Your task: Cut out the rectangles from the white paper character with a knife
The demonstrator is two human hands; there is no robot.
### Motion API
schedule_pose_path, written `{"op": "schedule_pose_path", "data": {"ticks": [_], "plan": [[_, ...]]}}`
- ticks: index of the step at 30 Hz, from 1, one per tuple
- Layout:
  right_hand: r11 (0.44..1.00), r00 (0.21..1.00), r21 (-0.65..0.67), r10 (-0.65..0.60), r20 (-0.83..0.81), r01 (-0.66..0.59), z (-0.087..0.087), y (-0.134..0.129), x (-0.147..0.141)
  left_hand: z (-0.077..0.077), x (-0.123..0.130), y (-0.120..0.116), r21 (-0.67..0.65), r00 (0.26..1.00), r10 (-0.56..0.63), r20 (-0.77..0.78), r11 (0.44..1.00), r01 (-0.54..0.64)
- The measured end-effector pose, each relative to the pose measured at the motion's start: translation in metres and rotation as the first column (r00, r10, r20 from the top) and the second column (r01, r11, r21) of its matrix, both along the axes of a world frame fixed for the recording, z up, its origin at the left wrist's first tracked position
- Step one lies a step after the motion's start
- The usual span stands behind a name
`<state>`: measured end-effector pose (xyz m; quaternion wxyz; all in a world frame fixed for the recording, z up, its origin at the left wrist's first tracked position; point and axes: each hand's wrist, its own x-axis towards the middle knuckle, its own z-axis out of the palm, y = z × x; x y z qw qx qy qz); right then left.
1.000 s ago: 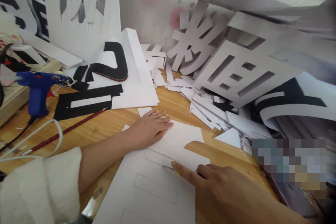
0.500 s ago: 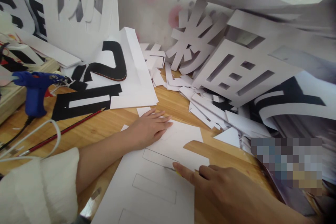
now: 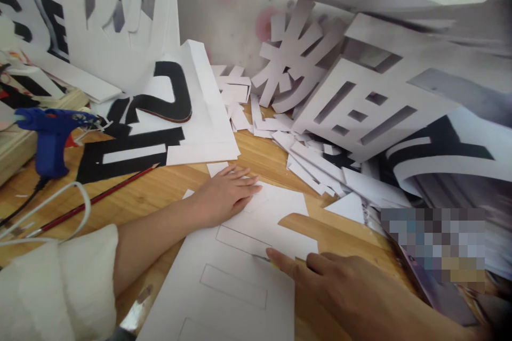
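Observation:
A white sheet of card or foam board [image 3: 192, 282] with pencilled rectangles lies on the wooden table. My left hand [image 3: 222, 195] rests flat near its far end, fingers stretched out and pointing right. In my right hand [image 3: 340, 282] is a craft knife [image 3: 261, 258], the index finger extended along it. Only its thin blade and a bit of yellow show; the hand hides the rest. The blade tip touches the board at the lower line of the upper rectangle. A curved cut-out marks the board's right edge.
A blue glue gun [image 3: 52, 141] with its cable stands at left, near a red-and-black pencil [image 3: 108, 192]. Black cut pieces [image 3: 120, 154] lie behind. White cut-out characters [image 3: 360, 101] lean at the back right above paper scraps [image 3: 308, 162]. A pixelated patch covers the right side.
My right hand and the knife blade have shifted slightly to the right along the pencilled line. My left hand stays in place on the board.

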<state>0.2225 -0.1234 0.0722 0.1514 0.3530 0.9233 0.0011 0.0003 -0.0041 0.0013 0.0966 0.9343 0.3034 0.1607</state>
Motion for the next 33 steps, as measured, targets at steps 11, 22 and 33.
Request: {"op": "schedule_pose_path", "data": {"ticks": [11,22,33], "plan": [[1.000,1.000,-0.003,0.004,0.024,-0.004,0.003,-0.001,0.004,-0.001,0.000,0.000,-0.014,1.000,0.000,0.025,1.000,0.000],[1.000,1.000,-0.008,-0.027,0.013,0.027,0.014,0.000,0.007,-0.001,-0.001,0.000,0.012,0.999,0.005,0.039,1.000,-0.006],[0.999,0.992,0.011,-0.032,0.120,0.031,0.025,-0.001,0.005,-0.004,-0.001,0.001,0.012,0.999,0.009,0.048,1.000,-0.009]]}}
